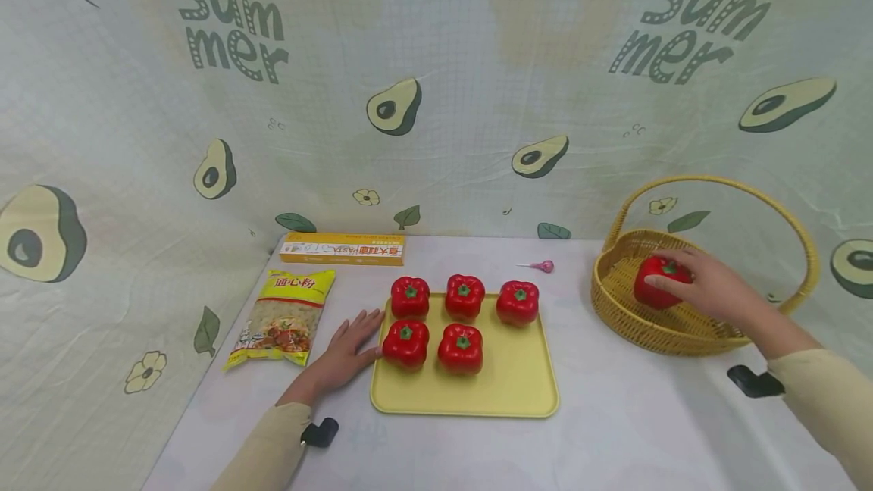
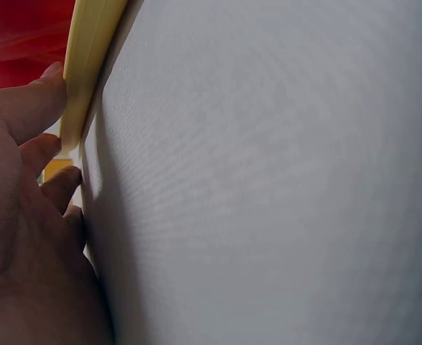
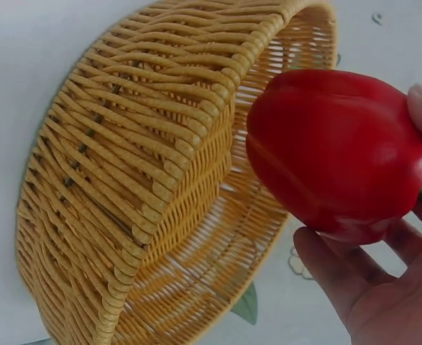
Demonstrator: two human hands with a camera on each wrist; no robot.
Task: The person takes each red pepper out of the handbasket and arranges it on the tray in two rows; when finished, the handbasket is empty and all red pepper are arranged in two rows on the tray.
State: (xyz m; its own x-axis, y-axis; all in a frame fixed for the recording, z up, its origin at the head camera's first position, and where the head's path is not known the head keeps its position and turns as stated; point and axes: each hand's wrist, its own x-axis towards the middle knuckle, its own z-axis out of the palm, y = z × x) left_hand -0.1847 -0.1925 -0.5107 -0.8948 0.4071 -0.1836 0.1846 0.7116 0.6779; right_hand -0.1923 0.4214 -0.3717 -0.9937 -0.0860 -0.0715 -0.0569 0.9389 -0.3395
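My right hand (image 1: pixel 709 284) grips a red bell pepper (image 1: pixel 656 288) at the mouth of the wicker basket (image 1: pixel 634 329). In the right wrist view, the fingers and thumb hold the pepper (image 3: pixel 336 154) near its stem end, above the basket's rim (image 3: pixel 218 93). Flat on the table, my left hand (image 1: pixel 344 352) lies against the left edge of the yellow tray (image 1: pixel 511 392), fingers extended. Its thumb touches the tray's side (image 2: pixel 88 65) in the left wrist view. Several red bell peppers (image 1: pixel 461 349) sit on the tray, three at the back and two in front.
Left of the tray lies a bag of pasta (image 1: pixel 283 317), with a yellow pasta box (image 1: pixel 342 248) behind it. A small pink-handled tool (image 1: pixel 543 266) lies behind the tray. The basket's tall handle (image 1: pixel 712 179) arches over it. A printed cloth (image 1: pixel 464 97) hangs behind the table.
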